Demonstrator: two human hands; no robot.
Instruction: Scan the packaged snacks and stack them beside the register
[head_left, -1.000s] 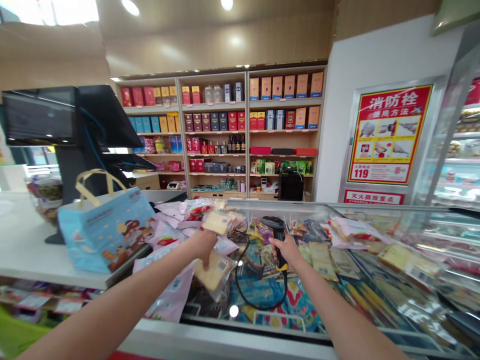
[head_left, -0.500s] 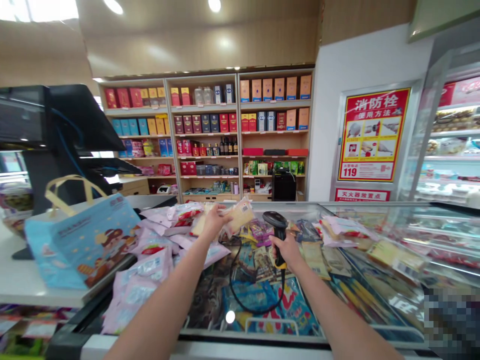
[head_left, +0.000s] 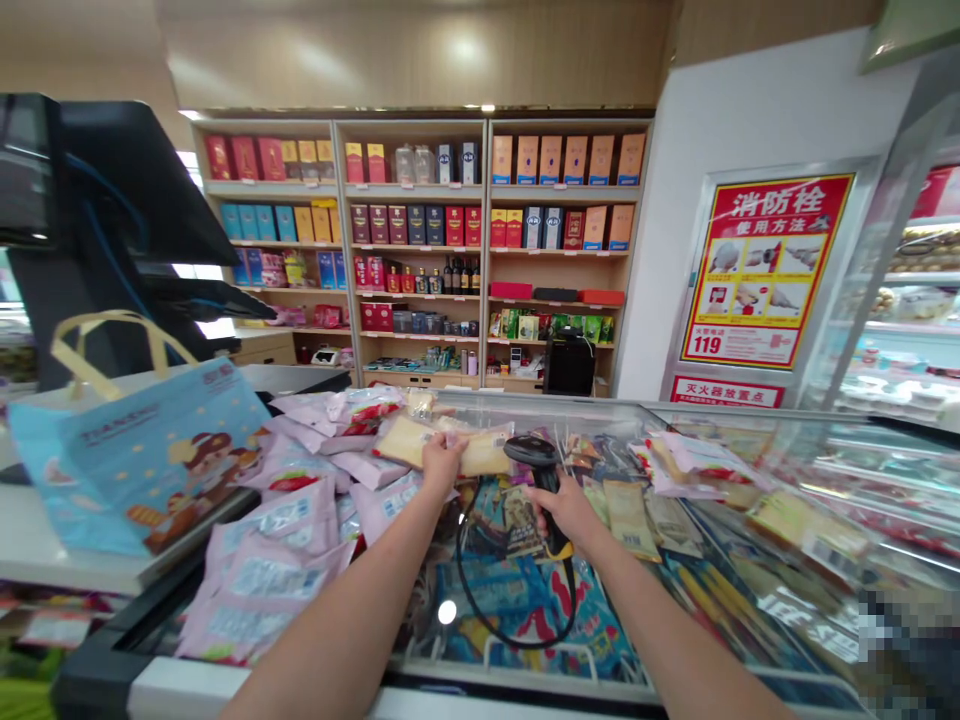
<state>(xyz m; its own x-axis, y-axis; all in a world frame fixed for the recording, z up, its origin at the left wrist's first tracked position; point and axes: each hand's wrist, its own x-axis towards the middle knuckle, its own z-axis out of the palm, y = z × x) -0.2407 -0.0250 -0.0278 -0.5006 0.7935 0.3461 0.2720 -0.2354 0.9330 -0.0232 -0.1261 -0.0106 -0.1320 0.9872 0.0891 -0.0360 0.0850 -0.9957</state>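
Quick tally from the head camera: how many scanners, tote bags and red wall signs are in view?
Scanner: 1
Tote bag: 1
Red wall signs: 2
Total: 4

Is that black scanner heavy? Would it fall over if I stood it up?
It's probably fairly light, since the right hand grips the black barcode scanner alone. It looks stiff and hard. With its wide head on a narrow handle, it would likely tip over, and the black cord might tug it.
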